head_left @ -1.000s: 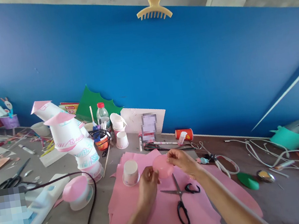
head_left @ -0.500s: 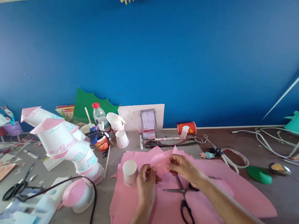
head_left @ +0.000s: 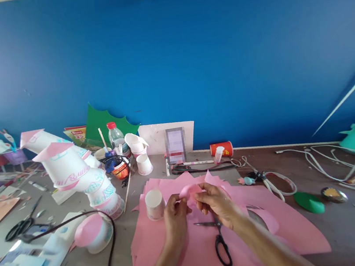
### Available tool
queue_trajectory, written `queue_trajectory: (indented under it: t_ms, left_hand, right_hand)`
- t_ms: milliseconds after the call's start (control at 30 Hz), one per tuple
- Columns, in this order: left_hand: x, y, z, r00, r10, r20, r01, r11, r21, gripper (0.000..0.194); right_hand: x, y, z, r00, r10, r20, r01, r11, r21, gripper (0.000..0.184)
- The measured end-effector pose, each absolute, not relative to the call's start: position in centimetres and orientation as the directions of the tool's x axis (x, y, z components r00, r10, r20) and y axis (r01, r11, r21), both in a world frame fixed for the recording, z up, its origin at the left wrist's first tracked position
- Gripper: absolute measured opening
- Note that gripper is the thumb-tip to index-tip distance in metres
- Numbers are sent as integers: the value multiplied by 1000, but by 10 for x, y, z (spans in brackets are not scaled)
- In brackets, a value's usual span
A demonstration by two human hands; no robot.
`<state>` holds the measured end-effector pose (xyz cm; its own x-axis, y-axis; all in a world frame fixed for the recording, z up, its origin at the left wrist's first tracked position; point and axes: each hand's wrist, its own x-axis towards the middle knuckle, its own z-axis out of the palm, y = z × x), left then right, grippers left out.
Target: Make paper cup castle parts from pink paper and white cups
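Head view: a pink paper piece [head_left: 189, 190] is being held between two hands, over pink sheets [head_left: 155, 252].
The left edge is being pinched by the left hand's [head_left: 175, 217] thumb and fingers, the right edge by those of the right hand [head_left: 217, 203]; scissors [head_left: 223, 250] are being supported by the sheets below. Light, thin, easily creased stock is being assumed; opposite edges are being judged the best holding points, with light pressure being advised.

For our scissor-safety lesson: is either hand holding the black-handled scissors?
No, the scissors lie on the pink sheets, while the left hand and right hand hold a pink paper piece.
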<state>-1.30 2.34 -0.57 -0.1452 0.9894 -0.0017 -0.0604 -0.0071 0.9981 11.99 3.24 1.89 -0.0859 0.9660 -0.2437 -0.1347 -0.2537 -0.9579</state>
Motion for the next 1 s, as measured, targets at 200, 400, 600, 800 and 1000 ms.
queue_trajectory:
  t_ms: [200,400,600,800,1000]
  left_hand:
    - [-14,24,-2,-7,994,-107,-222,103,970,33]
    - [-13,23,-2,81,985,-155,-334,173,926,33]
    - [-13,24,-9,81,982,-173,-414,191,890,31]
    - [-10,21,-8,116,980,-165,-452,200,870,28]
    - [-9,19,2,101,983,-156,-337,181,924,33]
  right_hand:
    - [116,30,20,-41,980,-194,1,-194,-981,44]
    - [115,30,22,10,990,-142,293,-139,-946,36]
    - [119,28,23,83,996,-32,550,-72,-832,17]
    - [121,31,22,81,996,30,618,-27,-785,23]
    - [116,30,16,94,993,69,595,-1,-804,24]
